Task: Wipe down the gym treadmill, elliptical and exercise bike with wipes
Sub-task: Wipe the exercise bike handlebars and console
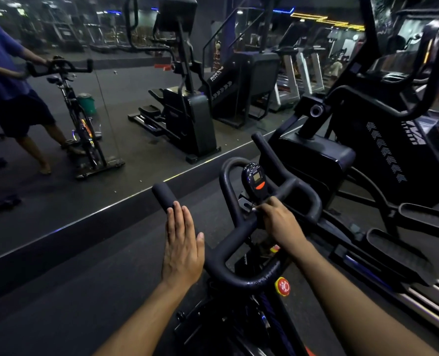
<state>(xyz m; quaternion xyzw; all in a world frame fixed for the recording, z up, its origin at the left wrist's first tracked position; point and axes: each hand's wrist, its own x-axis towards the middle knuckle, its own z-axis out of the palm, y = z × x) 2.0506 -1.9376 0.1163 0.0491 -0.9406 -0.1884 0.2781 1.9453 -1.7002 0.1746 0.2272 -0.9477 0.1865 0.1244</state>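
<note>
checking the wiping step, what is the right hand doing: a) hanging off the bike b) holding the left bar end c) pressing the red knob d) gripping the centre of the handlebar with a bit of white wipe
d: the right hand curls round the middle of the handlebar, below the display, with a bit of white wipe showing at its fingertips.

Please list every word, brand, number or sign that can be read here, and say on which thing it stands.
None can be read for certain.
Bike console: logo and screen digits too small.
Red knob: white markings blurred.
Stair machine: white logo cut off, unreadable.
Its mirror reflection: logo reversed and blurred.
</note>
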